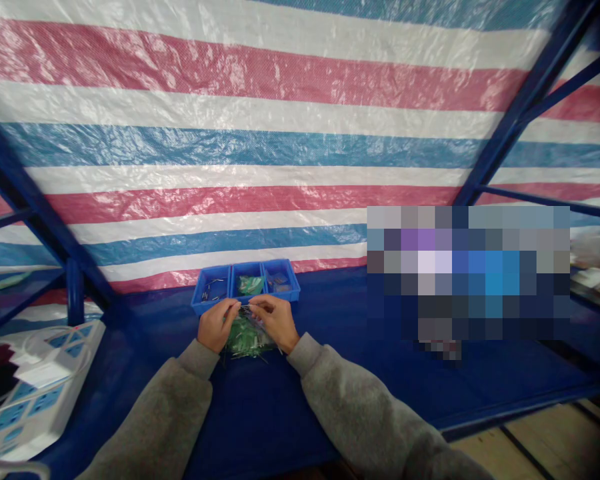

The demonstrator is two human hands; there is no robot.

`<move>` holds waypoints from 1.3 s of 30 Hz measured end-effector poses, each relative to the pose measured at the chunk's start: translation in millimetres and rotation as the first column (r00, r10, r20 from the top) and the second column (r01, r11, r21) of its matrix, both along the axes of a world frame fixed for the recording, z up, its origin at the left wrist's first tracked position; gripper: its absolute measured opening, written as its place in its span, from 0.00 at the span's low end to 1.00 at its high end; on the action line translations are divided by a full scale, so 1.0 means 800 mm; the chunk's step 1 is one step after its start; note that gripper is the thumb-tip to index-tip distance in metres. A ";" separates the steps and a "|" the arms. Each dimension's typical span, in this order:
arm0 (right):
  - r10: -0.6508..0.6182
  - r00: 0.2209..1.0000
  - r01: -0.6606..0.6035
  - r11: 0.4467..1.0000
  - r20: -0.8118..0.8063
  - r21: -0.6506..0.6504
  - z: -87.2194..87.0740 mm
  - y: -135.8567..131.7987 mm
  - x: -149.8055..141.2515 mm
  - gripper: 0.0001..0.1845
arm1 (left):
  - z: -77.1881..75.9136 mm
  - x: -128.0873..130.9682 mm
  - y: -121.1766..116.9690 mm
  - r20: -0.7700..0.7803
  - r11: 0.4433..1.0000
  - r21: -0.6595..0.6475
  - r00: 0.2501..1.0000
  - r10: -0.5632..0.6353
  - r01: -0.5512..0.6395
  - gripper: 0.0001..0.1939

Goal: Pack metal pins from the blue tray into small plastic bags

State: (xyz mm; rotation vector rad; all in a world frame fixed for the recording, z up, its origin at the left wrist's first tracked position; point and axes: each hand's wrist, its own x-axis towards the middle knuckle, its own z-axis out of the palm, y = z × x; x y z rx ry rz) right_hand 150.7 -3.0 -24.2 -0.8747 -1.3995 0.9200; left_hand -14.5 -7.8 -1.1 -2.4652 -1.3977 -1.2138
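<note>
My left hand [215,325] and my right hand [279,321] meet close together over the table. Fingers of both are pinched on a thin silvery rod [245,306], one hand at each end; its exact kind is too small to make out. Below the hands lies a pile of small green and clear plastic bags [247,339], with thin pieces sticking out of it. Just behind stands a blue three-compartment tray [196,307]. Its left compartment holds several small metal pins [211,290], the middle one green packets [250,285], the right one clear packets [280,283].
A white power strip [55,407] with a plugged-in white adapter and cables lies at the left. Blue metal frame posts [75,287] flank the blue table [280,420]. Striped plastic sheeting [260,147] hangs behind. A blurred-out block [467,280] covers the right side.
</note>
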 end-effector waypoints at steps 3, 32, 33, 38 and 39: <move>-0.009 1.000 0.009 1.000 -0.020 -0.007 0.001 0.000 0.000 0.10 | -0.003 -0.001 0.001 0.005 1.000 0.003 1.000 -0.021 0.021 0.12; -0.044 0.982 0.023 0.993 0.184 0.113 0.005 -0.006 0.002 0.18 | 0.003 0.004 -0.004 0.105 0.976 0.137 0.977 -0.183 0.168 0.08; -0.034 0.983 0.014 0.994 0.183 0.110 0.005 -0.006 0.001 0.19 | 0.003 0.004 -0.004 0.132 0.976 0.142 0.973 -0.187 0.168 0.07; -0.025 0.984 0.007 0.995 0.177 0.101 0.004 -0.005 0.000 0.19 | 0.006 0.003 -0.005 0.295 0.985 0.085 0.940 -0.171 0.152 0.06; -0.035 0.983 0.017 0.995 0.180 0.101 0.003 -0.005 0.000 0.19 | 0.006 0.004 -0.005 0.335 0.987 0.064 0.929 -0.161 0.148 0.06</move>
